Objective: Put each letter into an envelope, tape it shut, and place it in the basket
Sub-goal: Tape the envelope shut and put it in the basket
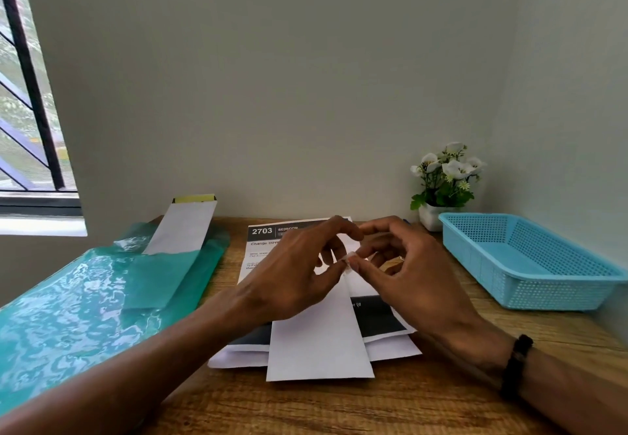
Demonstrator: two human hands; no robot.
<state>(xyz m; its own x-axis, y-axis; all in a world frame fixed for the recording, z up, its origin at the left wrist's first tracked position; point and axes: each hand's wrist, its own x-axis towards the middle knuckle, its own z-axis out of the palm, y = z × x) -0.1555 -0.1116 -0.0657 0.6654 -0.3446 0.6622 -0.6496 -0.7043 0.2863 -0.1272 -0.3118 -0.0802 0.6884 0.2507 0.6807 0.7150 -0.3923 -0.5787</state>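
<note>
A white envelope (319, 342) lies lengthwise on a stack of printed letters (261, 240) in the middle of the wooden table (339, 404). Above its far end, my left hand (292, 274) and my right hand (407, 271) meet fingertip to fingertip, both pinching a small piece of clear tape (348, 257). The blue plastic basket (530, 264) stands at the right with nothing in it. Another white envelope (183, 227) sticks out of a green plastic sleeve (85, 305) on the left.
A small white pot of white flowers (441, 183) stands in the back right corner behind the basket. The wall runs close behind the table, and a barred window (30, 94) is at the left.
</note>
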